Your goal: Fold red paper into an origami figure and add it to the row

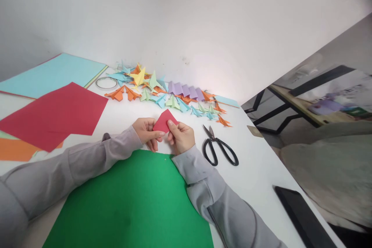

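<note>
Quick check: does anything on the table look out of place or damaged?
Nothing plainly spilled or torn. The black-handled scissors lie slightly open beside the right hand, so their blades are exposed. The large red sheet sits askew over the orange paper, edges unaligned.

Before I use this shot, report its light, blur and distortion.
In the head view, light looks soft, without harsh glare on the wall; in the head view, the red paper and scissors look fairly crisp, the background furniture at right smeared; in the head view, the gray sleeves seem stretched toward the lower corners.
</note>
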`<state>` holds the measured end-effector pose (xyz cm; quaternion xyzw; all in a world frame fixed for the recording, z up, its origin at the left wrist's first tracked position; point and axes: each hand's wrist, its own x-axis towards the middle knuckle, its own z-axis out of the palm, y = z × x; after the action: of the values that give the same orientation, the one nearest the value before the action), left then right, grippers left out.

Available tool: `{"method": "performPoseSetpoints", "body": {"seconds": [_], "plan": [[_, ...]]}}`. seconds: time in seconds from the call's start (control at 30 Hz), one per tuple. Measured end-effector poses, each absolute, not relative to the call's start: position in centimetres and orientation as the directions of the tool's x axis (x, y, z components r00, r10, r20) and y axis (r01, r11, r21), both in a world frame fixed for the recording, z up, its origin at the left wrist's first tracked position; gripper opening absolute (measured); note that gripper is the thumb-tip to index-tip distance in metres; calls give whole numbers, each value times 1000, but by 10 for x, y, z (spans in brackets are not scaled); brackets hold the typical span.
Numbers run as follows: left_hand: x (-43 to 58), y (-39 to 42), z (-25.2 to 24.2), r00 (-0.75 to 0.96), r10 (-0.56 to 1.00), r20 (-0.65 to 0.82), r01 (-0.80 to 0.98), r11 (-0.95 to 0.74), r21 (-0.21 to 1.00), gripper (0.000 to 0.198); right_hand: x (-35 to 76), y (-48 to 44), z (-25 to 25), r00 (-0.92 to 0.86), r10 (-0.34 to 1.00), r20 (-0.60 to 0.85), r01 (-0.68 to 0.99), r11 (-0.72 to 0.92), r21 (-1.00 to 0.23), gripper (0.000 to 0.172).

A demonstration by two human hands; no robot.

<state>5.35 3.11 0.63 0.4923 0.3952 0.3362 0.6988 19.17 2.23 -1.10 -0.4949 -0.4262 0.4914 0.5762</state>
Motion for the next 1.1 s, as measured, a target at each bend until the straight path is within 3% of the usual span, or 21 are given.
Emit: {"method": "performPoseSetpoints", "body": {"seconds": [0.23, 0.43, 0.77, 1.1], "plan": [[53, 30, 8, 458, 867, -197, -105, 273, 956, 38, 194, 25, -15, 126, 992, 14, -187, 37, -982, 40], [49, 28, 14, 471, 853, -224, -101, 305, 947, 35, 194, 24, -7, 104, 991, -90, -271, -59, -961, 42], [50, 34, 12, 221, 949, -224, -219, 272, 937, 41, 195, 24, -5, 110, 992, -66, -320, -28, -947, 43], [45, 42, 4, 289, 941, -177, -259, 255, 932, 41, 199, 26, -12, 86, 996, -34, -283, -9, -959, 41]]}}
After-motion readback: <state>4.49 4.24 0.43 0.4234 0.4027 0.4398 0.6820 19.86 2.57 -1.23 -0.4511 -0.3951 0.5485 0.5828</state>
